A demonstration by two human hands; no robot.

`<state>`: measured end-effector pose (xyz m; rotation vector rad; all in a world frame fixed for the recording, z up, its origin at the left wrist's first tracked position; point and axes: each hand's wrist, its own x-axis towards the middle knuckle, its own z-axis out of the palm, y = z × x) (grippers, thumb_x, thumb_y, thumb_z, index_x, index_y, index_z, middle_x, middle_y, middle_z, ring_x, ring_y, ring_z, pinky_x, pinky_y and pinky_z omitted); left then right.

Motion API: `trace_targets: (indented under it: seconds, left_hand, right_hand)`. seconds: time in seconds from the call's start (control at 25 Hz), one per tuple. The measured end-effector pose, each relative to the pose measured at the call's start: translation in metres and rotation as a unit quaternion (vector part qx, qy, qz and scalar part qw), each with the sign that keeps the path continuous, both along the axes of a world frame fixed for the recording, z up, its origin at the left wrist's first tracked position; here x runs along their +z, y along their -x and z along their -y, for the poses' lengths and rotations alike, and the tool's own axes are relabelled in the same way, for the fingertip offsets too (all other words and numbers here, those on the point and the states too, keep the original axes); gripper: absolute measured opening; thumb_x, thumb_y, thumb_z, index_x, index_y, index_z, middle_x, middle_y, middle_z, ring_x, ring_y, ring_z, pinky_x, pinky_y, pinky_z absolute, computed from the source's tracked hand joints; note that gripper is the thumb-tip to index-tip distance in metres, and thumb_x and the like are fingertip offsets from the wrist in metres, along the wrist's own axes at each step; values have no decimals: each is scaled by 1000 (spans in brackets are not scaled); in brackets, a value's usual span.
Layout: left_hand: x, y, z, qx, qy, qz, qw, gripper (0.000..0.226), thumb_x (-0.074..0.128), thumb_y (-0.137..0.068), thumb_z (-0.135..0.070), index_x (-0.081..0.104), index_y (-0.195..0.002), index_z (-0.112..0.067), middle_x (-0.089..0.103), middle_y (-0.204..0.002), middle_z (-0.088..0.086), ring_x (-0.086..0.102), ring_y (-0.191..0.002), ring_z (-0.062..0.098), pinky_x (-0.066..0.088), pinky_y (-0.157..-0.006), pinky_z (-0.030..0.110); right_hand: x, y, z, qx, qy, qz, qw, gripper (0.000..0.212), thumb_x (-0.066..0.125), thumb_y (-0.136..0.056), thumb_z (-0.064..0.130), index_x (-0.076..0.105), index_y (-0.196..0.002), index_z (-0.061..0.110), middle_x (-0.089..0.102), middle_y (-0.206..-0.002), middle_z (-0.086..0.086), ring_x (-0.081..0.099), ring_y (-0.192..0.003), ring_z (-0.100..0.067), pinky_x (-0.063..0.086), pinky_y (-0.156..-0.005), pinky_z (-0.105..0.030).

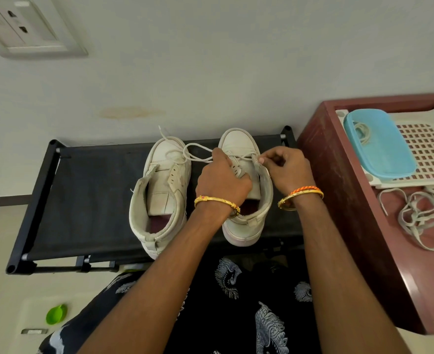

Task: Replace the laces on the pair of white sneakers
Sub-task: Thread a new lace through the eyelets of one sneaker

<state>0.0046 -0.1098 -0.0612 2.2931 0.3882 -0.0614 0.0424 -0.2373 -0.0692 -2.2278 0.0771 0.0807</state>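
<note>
Two white high-top sneakers stand side by side on a black fabric rack shelf, toes toward the wall. The left sneaker has no lace in its upper eyelets. My left hand rests on the right sneaker, gripping its tongue and eyelet flap. My right hand pinches the end of a white lace at the right-side eyelets. The lace loops across toward the left sneaker's toe.
A maroon table stands to the right with a blue lidded box holding a lace, a white perforated tray and a pile of loose white laces. A wall socket is upper left. A green cap lies lower left.
</note>
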Motion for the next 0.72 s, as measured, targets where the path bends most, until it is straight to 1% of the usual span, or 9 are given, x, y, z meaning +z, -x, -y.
trace_targets:
  seconds: [0.08,0.2,0.32,0.36,0.44,0.48,0.56,0.64,0.72]
  left_hand:
    - [2,0,1,4,3,-5,1000,31,63,-80,-24,39,-98,-17,47,-66,-5,45,-57,10,27,-46,22]
    - [3,1,3,8,6,-7,1000,32,63,-80,-25,37,-98,-17,47,-67,-5,44,-56,8,26,-46,21]
    - [3,1,1,16,25,-19,999,31,62,-81,-26,37,-98,-18,47,-68,-5,44,-57,7,26,-46,19]
    - [3,0,1,18,31,-22,999,31,62,-81,-25,38,-97,-17,47,-69,-5,44,-57,7,27,-46,19]
    - [3,0,1,20,40,-21,999,30,62,-81,-24,38,-97,-17,47,-69,-5,44,-57,7,27,-46,19]
    - [3,0,2,20,41,-19,999,30,63,-81,-24,38,-97,-16,47,-69,-5,44,-57,7,27,-46,18]
    - [3,0,3,20,41,-16,999,30,63,-81,-23,38,-97,-16,46,-68,-5,43,-56,6,27,-46,18]
    - [3,0,3,26,41,-13,999,30,63,-81,-23,38,-97,-16,46,-68,-6,43,-56,7,27,-47,19]
    - [2,0,4,31,33,-11,999,30,63,-81,-24,39,-98,-16,47,-68,-6,43,-57,7,28,-46,19]
  right_hand:
    - [-3,-1,1,0,-3,-27,1000,11,63,-89,16,69,-97,12,62,-86,1,54,-79,-7,44,-72,-17]
    - [-5,-1,3,14,-5,-37,999,11,61,-90,16,68,-98,12,60,-84,5,52,-75,-1,39,-65,-10]
    - [-7,-3,8,-44,0,-55,997,10,55,-91,11,65,-93,12,58,-86,3,50,-72,-1,33,-59,-9]
    - [-7,-3,9,-57,-15,-64,996,9,55,-91,12,64,-91,13,59,-86,3,53,-75,-5,35,-60,-11]
    - [-8,-4,9,-35,-54,-64,996,6,60,-90,15,66,-90,15,61,-85,3,58,-85,-13,43,-70,-19]
    - [-8,-3,8,-13,-68,-61,996,6,62,-89,18,68,-91,15,62,-85,3,59,-87,-14,46,-76,-23]
    - [-8,-3,4,10,-86,-59,995,10,65,-87,20,70,-93,13,63,-83,5,61,-88,-15,49,-81,-29]
    - [-9,-4,1,6,-91,-54,994,10,65,-87,17,70,-94,10,62,-81,6,60,-85,-12,49,-80,-28]
    - [-9,-5,1,-6,-85,-42,995,7,62,-89,14,68,-92,11,60,-78,7,57,-77,-6,47,-74,-20]
